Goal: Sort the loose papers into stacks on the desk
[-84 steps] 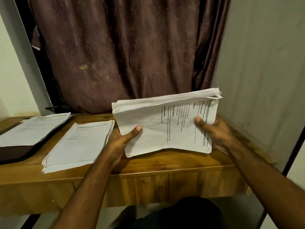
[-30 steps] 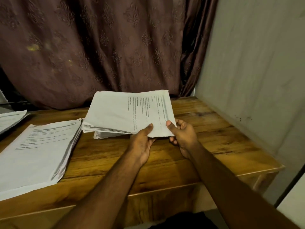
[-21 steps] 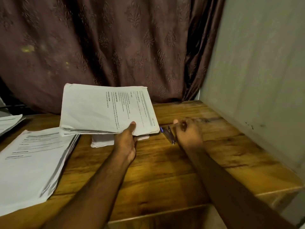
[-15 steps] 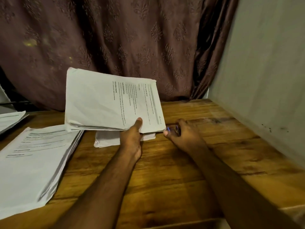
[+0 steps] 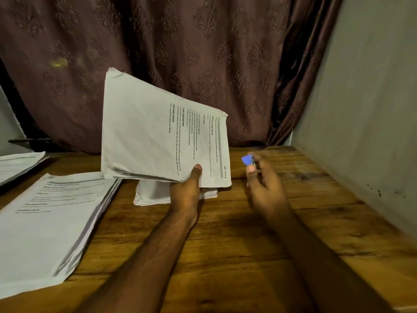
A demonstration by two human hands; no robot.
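My left hand (image 5: 187, 190) grips a thick bundle of printed papers (image 5: 158, 132) by its lower edge, tilted up above the wooden desk (image 5: 237, 233). Under the bundle a small folded stack of paper (image 5: 153, 195) lies on the desk. My right hand (image 5: 264, 184) is lifted just right of the bundle, pinching a small blue pen (image 5: 247, 160) between thumb and fingers. A large flat stack of printed sheets (image 5: 49, 222) lies at the left. Another stack (image 5: 18, 163) shows at the far left edge.
A brown patterned curtain (image 5: 180, 53) hangs behind the desk. A grey wall (image 5: 365, 109) closes off the right side. The desk's front edge runs along the bottom right of the view.
My right hand let go of the paper bundle, reached to the desk and picked up the blue pen. My left hand raised and tilted the bundle alone.
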